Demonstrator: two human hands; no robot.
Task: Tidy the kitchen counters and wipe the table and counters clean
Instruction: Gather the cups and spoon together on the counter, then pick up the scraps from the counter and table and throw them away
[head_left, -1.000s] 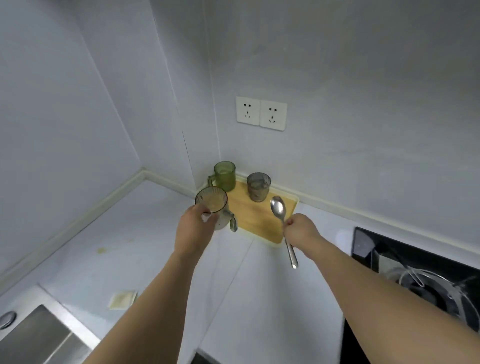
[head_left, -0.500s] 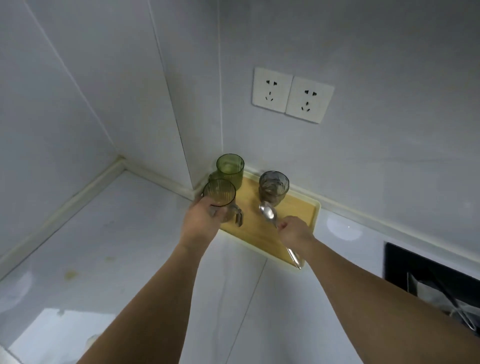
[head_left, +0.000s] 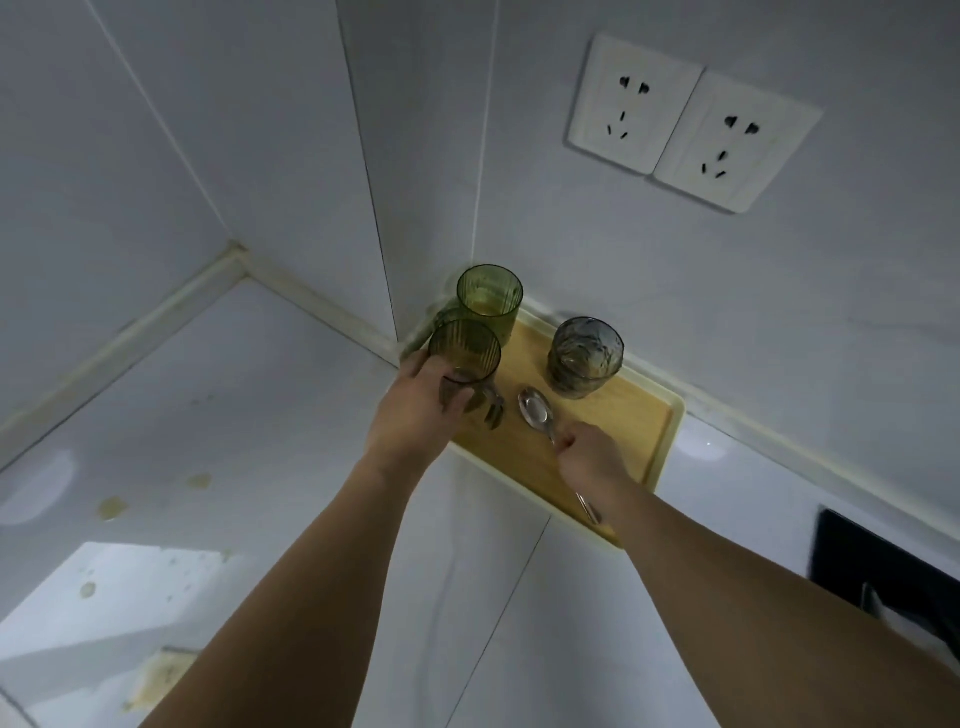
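Left hand (head_left: 415, 410) wrapped around a ribbed green mug (head_left: 464, 358), upright at the near-left corner of the wooden tray (head_left: 631, 421), just in front of a second green mug (head_left: 490, 296). Right hand (head_left: 589, 462) pinching a metal spoon (head_left: 536, 408), bowl over the tray beside a grey glass (head_left: 584, 356). Tray tucked into the corner of the white worktop (head_left: 234, 415), yellowish stains (head_left: 111, 506) to the left.

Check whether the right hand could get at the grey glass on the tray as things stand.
Probably not right away: the right hand is gripping the spoon, so it is occupied. The path itself looks free; the grey glass stands on the tray just beyond the spoon's bowl, with nothing between.
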